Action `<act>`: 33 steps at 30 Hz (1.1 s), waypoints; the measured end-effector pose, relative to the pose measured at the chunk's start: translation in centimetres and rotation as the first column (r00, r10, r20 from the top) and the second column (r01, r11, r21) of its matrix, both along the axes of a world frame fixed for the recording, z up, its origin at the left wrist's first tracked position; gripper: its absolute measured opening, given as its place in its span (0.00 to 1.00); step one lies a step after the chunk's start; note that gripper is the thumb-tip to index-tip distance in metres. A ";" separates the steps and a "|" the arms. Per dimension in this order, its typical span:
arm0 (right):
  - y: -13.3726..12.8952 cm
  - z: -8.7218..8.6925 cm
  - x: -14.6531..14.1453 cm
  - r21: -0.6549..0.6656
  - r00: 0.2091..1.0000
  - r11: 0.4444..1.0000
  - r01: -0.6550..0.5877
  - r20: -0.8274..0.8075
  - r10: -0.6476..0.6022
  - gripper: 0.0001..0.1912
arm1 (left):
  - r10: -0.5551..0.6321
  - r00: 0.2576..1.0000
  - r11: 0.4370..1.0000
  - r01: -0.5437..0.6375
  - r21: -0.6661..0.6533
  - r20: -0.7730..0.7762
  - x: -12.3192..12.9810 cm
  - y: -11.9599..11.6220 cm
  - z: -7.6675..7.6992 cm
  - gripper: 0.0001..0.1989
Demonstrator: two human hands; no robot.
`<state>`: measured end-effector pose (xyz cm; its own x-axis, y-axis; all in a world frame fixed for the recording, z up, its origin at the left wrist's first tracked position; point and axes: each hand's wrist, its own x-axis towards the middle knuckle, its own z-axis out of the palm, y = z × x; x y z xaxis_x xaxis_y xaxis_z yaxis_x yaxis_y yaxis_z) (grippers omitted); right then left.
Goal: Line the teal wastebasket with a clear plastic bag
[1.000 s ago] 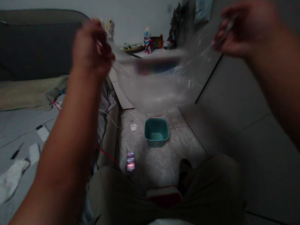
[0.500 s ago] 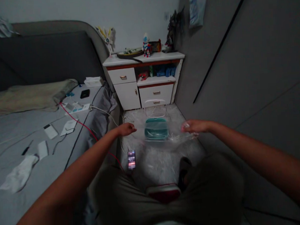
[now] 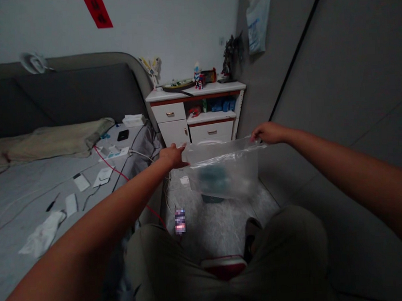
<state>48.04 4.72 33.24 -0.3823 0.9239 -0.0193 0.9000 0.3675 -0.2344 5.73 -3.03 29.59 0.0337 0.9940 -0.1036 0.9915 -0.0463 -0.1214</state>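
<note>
Hanging before a bin (image 3: 212,199), the bag (image 3: 240,177) meets the left hand (image 3: 173,156) at ten o'clock, fingers splayed, grip unclear; right hand (image 3: 268,133), two o'clock, pinches it. Left slippage could collapse it.

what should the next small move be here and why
Probably ease the clear bag down toward the teal bin, with its top spread wide: the left hand and right hand are at opposite ends of that top, and the bag hangs across the view of the bin, whose base shows below.
</note>
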 end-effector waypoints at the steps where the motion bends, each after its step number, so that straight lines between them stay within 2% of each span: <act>1: 0.1 0.1 -0.1 0.020 1.000 1.000 0.017 0.020 -0.017 0.11 | 0.009 1.000 1.000 -0.009 0.022 0.016 0.2 -0.2 0.3 0.60; 4: 0.0 -0.4 -0.7 0.082 0.996 0.995 0.058 0.068 -0.063 0.19 | 0.031 0.998 0.993 -0.036 0.111 0.047 0.7 -0.7 0.4 0.60; 7: -0.8 -1.6 -1.8 0.138 0.984 0.982 0.130 0.104 -0.145 0.31 | 0.054 0.997 0.978 -0.062 0.201 0.049 1.1 -1.1 -0.3 0.61; 9: -1.7 -2.7 -2.5 0.165 0.971 0.966 0.197 0.103 -0.216 0.34 | 0.073 0.996 0.973 -0.080 0.216 0.042 1.2 -1.4 -0.8 0.62; 13: -3.1 -4.6 -3.8 0.169 0.951 0.947 0.273 0.099 -0.292 0.32 | 0.110 0.993 0.979 -0.116 0.169 0.042 1.0 -1.7 -2.2 0.63; 17: -3.8 -6.1 -4.5 0.125 0.947 0.960 0.251 0.175 -0.270 0.36 | 0.143 0.987 0.986 -0.148 0.079 0.070 0.7 -1.6 -3.8 0.66; 22: -4.8 -8.7 -5.1 0.077 0.932 0.962 0.262 0.240 -0.273 0.43 | 0.149 0.983 0.988 -0.153 0.029 0.110 1.1 -1.6 -6.6 0.68; 27: -6.0 -12.1 -5.4 -0.007 0.919 0.957 0.289 0.283 -0.275 0.35 | 0.137 0.978 0.990 -0.129 -0.055 0.158 2.2 -2.2 -10.1 0.69; 30: -6.4 -12.9 -5.2 -0.031 0.932 0.960 0.279 0.251 -0.263 0.33 | 0.100 0.964 0.992 -0.077 -0.104 0.245 2.4 -2.2 -11.8 0.61; 33: -7.8 -12.0 -5.6 0.091 0.937 0.961 0.261 0.213 -0.275 0.28 | 0.049 0.902 0.998 -0.024 -0.064 0.429 2.1 -1.5 -13.0 0.43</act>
